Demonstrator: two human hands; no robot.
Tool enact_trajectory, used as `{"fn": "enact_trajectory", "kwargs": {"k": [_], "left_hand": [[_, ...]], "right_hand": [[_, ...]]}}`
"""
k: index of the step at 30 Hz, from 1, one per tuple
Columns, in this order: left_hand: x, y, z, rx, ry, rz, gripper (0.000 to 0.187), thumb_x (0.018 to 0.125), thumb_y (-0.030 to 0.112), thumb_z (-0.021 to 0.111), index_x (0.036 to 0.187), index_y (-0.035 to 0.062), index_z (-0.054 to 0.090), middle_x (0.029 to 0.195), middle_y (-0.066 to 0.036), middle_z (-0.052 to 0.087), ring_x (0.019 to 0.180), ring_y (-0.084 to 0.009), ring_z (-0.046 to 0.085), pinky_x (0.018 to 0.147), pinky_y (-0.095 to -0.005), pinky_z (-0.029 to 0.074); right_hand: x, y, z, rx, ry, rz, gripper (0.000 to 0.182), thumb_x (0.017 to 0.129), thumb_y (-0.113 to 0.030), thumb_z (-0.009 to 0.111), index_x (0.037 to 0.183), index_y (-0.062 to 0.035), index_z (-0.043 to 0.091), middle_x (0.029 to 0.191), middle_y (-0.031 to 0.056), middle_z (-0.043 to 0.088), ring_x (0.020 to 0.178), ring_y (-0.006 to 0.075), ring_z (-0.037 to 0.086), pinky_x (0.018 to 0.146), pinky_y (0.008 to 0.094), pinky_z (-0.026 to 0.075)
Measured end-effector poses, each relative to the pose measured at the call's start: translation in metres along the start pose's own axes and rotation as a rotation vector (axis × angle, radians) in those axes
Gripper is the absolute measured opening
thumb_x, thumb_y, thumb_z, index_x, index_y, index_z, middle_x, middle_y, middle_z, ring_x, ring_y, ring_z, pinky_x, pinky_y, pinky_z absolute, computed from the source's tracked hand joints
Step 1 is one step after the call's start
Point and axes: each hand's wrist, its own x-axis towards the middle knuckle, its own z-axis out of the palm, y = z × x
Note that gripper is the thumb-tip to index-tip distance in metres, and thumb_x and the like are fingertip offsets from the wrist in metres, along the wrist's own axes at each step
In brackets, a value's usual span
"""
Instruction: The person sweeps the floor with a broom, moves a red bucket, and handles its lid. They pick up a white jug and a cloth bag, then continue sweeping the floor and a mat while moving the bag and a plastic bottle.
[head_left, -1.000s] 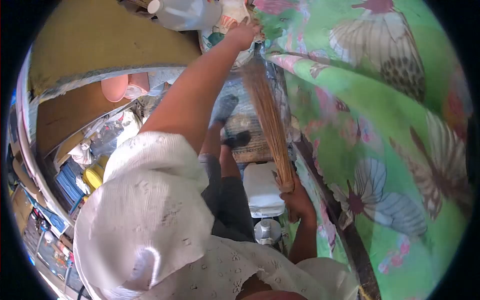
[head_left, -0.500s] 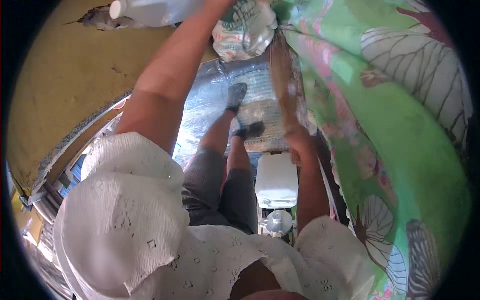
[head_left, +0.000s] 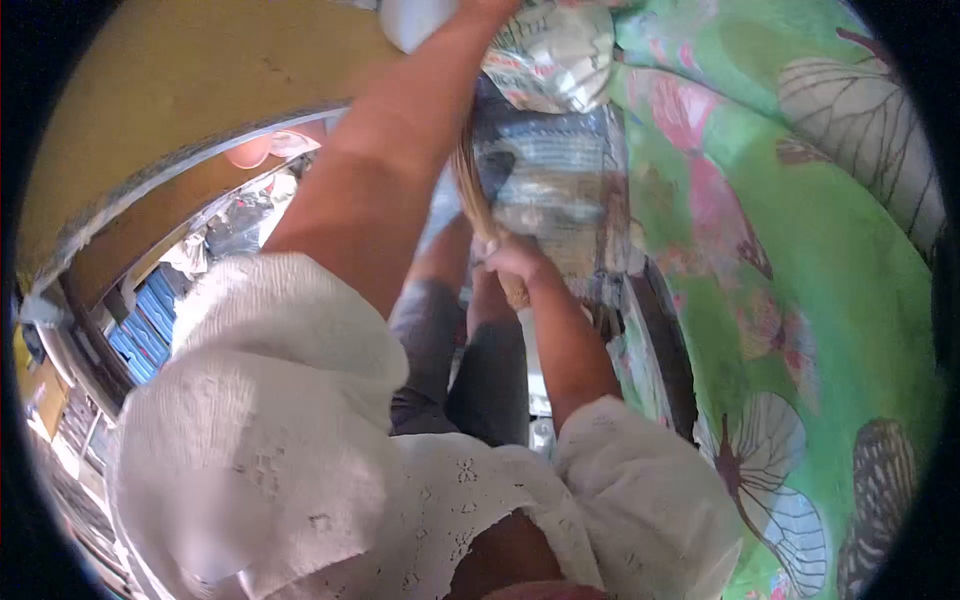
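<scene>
My right hand is closed round a brown straw hand broom, whose long end points up and away while a short end shows below my fist. My left arm reaches far forward, and my left hand is mostly cut off at the top edge, so its fingers are hidden. Right beside it is a printed white plastic bag; whether the hand grips it I cannot make out. A whitish plastic container shows behind my left forearm.
A green butterfly-print cloth hangs or lies along the right. On the left is a yellowish-brown board, with blue items below its edge. The floor covering is shiny and woven-looking, and a white container is partly behind my right arm.
My right hand and the broom have swung left, across in front of my legs. The view has shifted; the white bag and my left hand now appear farther right.
</scene>
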Motion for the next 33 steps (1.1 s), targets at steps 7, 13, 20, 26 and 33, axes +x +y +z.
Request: {"fn": "enact_trajectory", "kwargs": {"k": [7,13,20,26,33], "left_hand": [[-0.054,0.029,-0.064,0.028,-0.263,-0.023,0.072,0.065,0.007,0.058,0.129,0.0041,0.026,0.126,-0.024,0.03,0.116,-0.0389,0.031,0.095,-0.0399,0.03],[-0.187,0.026,-0.083,-0.051,0.037,-0.025,0.052,0.064,0.019,0.066,0.113,0.0114,0.051,0.123,-0.021,0.038,0.116,-0.0396,0.033,0.095,-0.0453,0.03],[-0.352,-0.008,-0.178,-0.038,-0.32,-0.488,0.058,0.067,0.018,0.068,0.119,0.0132,0.044,0.134,-0.023,0.015,0.119,-0.0423,0.026,0.096,-0.0439,0.03],[-0.38,-0.036,-0.242,0.03,-0.337,-0.597,0.054,0.07,0.017,0.065,0.12,0.0132,0.044,0.136,-0.021,0.014,0.12,-0.0406,0.027,0.094,-0.0428,0.032],[-0.429,-0.068,-0.296,-0.027,-0.282,-0.75,0.057,0.067,0.012,0.066,0.119,0.0115,0.044,0.135,-0.023,0.014,0.122,-0.0397,0.024,0.096,-0.0424,0.031]], "right_hand": [[-0.092,-0.02,-0.065,-0.088,0.055,0.162,0.065,0.058,-0.016,0.066,0.119,-0.007,0.044,0.101,0.0161,0.058,0.092,0.0257,0.057,0.08,0.0346,0.043],[0.011,0.013,-0.03,-0.522,-0.255,0.162,0.056,0.062,-0.021,0.063,0.111,0.0006,0.048,0.097,0.0221,0.058,0.088,0.034,0.057,0.078,0.0381,0.046],[-0.133,0.016,-0.018,-0.169,-0.09,-0.017,0.061,0.067,-0.019,0.061,0.121,-0.0012,0.039,0.107,0.0219,0.053,0.101,0.033,0.052,0.082,0.0364,0.042],[-0.005,0.052,0.1,-0.187,0.023,0.259,0.053,0.064,-0.016,0.062,0.113,-0.0018,0.046,0.097,0.0223,0.056,0.088,0.0336,0.056,0.075,0.0389,0.044],[-0.043,0.011,0.136,0.013,-0.147,-0.17,0.057,0.062,-0.011,0.064,0.116,-0.0035,0.046,0.09,0.0165,0.061,0.083,0.0242,0.059,0.07,0.0339,0.046]]}}
